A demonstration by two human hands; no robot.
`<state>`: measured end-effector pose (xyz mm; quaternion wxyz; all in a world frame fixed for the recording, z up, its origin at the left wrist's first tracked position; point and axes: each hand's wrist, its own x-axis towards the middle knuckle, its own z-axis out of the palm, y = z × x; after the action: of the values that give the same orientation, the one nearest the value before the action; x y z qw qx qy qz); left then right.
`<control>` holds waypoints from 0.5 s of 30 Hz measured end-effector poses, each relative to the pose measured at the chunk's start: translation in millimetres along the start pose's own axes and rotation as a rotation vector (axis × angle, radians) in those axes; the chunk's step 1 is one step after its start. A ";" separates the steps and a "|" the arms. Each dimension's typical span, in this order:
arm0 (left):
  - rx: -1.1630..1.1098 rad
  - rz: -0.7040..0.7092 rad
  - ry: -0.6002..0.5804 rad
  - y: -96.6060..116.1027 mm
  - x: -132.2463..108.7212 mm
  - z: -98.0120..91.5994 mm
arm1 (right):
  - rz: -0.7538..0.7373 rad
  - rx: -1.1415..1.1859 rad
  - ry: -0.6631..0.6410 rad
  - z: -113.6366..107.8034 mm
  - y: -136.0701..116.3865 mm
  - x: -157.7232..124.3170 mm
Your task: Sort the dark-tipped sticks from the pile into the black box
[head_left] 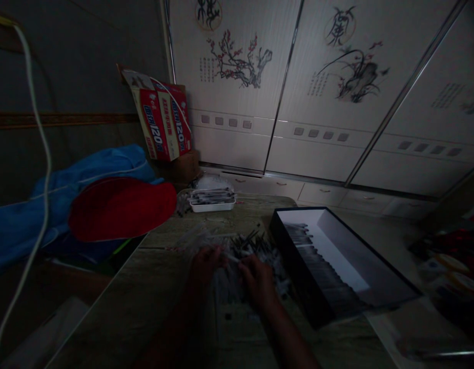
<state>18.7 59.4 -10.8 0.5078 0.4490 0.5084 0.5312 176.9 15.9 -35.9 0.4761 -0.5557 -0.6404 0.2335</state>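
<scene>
Pinching a slim pale piece (231,257) near its ends with left fingers (217,253) and right fingers (246,263); probably handling light, slippery.

The pen barrels (270,257) look like clear plastic, the shallow tray (212,207) smooth white plastic, the open box (341,250) matt cardboard, the tabletop (140,297) wood-grained, the red oval panel (121,209) dull cloth, the sliding-door trim (287,66) glossy metal

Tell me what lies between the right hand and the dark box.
Head view: part of a loose pile of slim pieces lies between right hand and dark box.
</scene>
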 end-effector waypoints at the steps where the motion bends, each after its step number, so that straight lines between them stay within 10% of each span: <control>1: -0.011 -0.006 0.004 0.5 -1.0 0.0 | -0.028 -0.025 0.012 -0.6 -2.1 -0.4; 15: -0.038 -0.024 -0.002 2.1 0.2 -2.6 | -0.003 0.057 0.002 -1.6 -2.6 2.5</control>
<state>15.9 59.5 -8.9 0.5229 0.4338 0.5030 0.5342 177.2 17.2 -32.3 0.4926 -0.5413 -0.6338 0.2503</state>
